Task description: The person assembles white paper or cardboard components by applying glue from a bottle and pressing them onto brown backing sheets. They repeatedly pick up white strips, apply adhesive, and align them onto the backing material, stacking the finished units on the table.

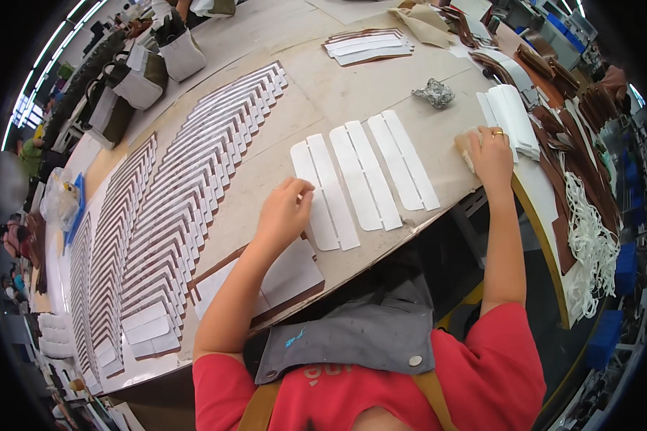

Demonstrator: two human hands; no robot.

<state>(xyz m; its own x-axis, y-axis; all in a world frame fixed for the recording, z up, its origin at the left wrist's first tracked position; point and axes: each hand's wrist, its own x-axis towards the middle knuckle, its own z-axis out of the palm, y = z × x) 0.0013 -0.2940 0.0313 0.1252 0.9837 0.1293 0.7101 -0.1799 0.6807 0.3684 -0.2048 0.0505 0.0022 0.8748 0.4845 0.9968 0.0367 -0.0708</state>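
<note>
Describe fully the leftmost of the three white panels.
The white panel is a long flat strip, perhaps paper or leather, with rounded corners. A dark broken line runs down its length. It lies slanted on the table, apart from the middle panel; the left hand is at its left edge, contact unclear.

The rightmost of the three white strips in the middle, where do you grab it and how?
Probably pinch the rightmost white strip at its near end, coming from the near side: it looks thin and flat, and that end lies close to the table's edge.
</note>
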